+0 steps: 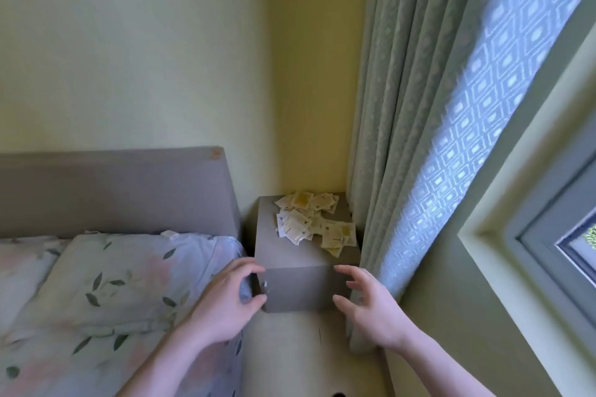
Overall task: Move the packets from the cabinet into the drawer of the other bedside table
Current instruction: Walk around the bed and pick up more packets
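My left hand [225,303] has its fingers spread and loosely curled at the near left corner of the square grey bedside table [306,287], holding nothing; my right hand [364,303] is splayed just off its near right corner, empty too. The pile of small pale paper packets [314,224] lies on top, toward the far side. I judge the drawer isn't open yet, so none are inside.

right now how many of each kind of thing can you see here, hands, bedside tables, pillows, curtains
hands: 2, left hand and right hand
bedside tables: 1
pillows: 1
curtains: 1
pile of packets: 1, packets too overlapped to count singly
total: 6
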A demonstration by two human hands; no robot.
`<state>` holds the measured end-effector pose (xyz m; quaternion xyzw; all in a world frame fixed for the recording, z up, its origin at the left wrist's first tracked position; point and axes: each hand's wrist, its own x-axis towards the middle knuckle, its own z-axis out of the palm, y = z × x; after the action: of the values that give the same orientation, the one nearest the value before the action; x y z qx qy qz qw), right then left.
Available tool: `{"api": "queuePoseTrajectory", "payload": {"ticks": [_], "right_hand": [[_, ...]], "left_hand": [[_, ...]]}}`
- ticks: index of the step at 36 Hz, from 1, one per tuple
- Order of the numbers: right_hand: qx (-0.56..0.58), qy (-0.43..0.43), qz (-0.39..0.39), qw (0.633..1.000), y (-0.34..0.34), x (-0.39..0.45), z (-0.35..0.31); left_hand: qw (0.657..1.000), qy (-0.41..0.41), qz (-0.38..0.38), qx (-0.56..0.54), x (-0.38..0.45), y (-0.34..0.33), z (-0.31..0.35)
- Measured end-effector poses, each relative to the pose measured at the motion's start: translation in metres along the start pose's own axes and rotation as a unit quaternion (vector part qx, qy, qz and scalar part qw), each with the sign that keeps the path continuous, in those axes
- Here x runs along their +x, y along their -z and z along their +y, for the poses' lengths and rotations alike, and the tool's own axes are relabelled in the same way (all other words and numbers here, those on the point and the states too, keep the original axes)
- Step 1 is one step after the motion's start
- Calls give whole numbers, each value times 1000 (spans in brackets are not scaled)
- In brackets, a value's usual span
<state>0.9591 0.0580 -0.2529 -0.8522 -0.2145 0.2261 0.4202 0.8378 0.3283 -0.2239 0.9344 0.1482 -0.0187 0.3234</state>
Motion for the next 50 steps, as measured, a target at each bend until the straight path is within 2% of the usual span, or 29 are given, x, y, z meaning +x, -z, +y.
{"api": "queuePoseTrajectory", "payload": {"ticks": [6,14,21,32,43,50], "right_hand": [[2,-12,-25,1000,18,79,12],[-52,-37,-77,995,37,180,30],[-19,-96,-104,990,42,259,45],[-17,-233,-41,972,37,367,86],[-34,-354,-23,934,-2,441,174],[-12,-394,4,919,-37,484,248]], "left_hand": [[999,24,-33,-9,82,-22,-7],[997,58,-56,-17,165,-40,-27],[992,86,-88,-10,244,-48,-51],[986,51,-155,44,419,-64,-105],[953,7,-250,170,539,-144,-157],[939,-36,-247,236,599,-201,-186]]}}
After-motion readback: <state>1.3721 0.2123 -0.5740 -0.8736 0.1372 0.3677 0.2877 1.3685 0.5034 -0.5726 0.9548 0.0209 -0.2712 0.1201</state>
